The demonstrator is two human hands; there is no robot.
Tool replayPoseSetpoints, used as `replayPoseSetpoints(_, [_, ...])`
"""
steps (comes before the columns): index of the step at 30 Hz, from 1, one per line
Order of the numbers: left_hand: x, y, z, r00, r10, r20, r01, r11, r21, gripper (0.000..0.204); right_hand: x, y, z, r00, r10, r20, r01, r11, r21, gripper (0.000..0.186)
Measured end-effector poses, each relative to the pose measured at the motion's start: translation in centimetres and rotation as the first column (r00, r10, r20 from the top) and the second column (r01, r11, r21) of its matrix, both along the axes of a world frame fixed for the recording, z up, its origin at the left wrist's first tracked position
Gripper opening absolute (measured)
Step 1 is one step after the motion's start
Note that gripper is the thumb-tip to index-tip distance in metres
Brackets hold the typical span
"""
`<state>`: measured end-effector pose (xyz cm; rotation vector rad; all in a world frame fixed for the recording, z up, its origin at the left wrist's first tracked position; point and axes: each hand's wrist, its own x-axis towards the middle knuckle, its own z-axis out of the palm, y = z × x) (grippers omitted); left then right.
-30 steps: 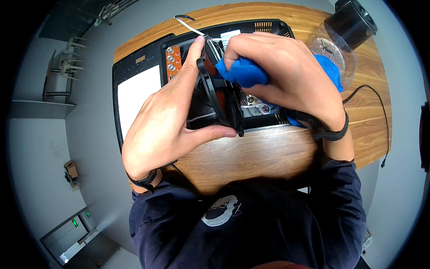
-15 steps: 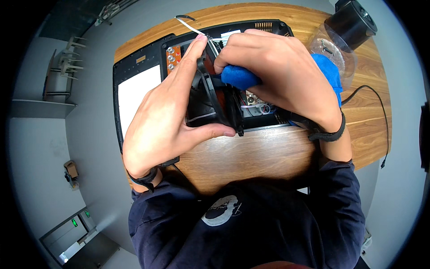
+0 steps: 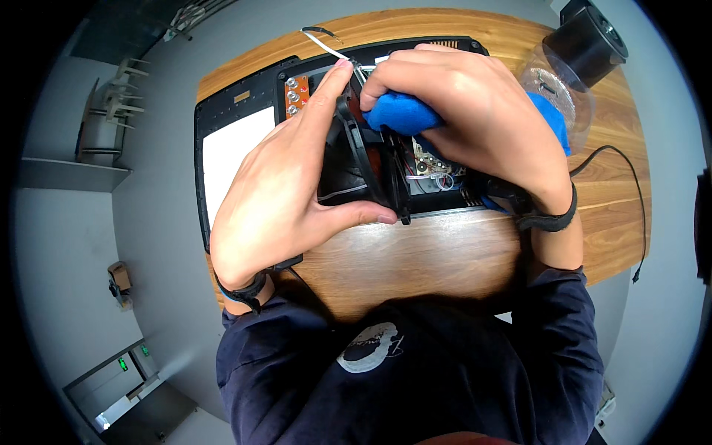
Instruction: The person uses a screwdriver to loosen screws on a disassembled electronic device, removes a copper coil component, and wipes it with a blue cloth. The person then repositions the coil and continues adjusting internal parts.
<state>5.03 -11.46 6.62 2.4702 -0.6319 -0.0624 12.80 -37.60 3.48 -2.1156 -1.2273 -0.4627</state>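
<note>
My left hand (image 3: 278,174) is closed round a black round-framed part (image 3: 359,144), thumb on its near edge and fingers at its far edge. The part stands tilted on edge inside an opened black appliance housing (image 3: 463,52). In my right hand (image 3: 475,104) is a bunched blue cloth (image 3: 404,113), pressed close to the right side of that part; more of the cloth shows beyond the wrist. A circuit board (image 3: 432,161) with thin wires lies under my right hand. At the far end, a white cable (image 3: 323,46) sticks out by my left fingertips.
Left of the housing lies a black-framed panel (image 3: 222,119) with a white area. An orange board (image 3: 296,96) with round knobs sits beside it. A clear container with a black top (image 3: 586,48) lies at the back right. A black power cord (image 3: 642,208) hangs over the right edge.
The blue cloth has shifted slightly up and shows more between my right fingers. The whole view has moved a little; my left hand keeps its hold on the black part.
</note>
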Motion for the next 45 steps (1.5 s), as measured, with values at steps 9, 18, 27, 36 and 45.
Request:
replayPoseSetpoints(9, [0.1,0.0,-0.3,0.997,-0.020,0.071,0.021,1.000,-0.023,0.150,0.3,1.2,0.0,0.997,-0.045,0.067,0.038,0.994,0.104,0.041])
replayPoseSetpoints(18, [0.1,0.1,-0.1,0.995,-0.034,0.093,0.031,0.999,0.032,0.150,0.3,-0.6,0.9,1.000,0.007,-0.007,-0.007,1.000,0.000,0.042])
replayPoseSetpoints(27, [0.4,0.0,-0.4,0.979,-0.083,0.185,0.077,0.996,0.038,0.150,0.8,0.7,0.1,0.995,-0.057,0.077,0.045,0.989,0.141,0.045])
replayPoseSetpoints(36, [0.1,0.3,-0.5,0.997,-0.045,0.064,0.047,0.999,-0.019,0.150,0.1,1.3,0.3,0.996,-0.043,0.074,0.035,0.993,0.114,0.042])
replayPoseSetpoints(45, [0.3,0.5,-0.6,0.979,-0.085,0.186,0.074,0.995,0.066,0.151,0.1,-0.5,0.2,1.000,0.006,-0.019,-0.007,0.998,-0.061,0.043])
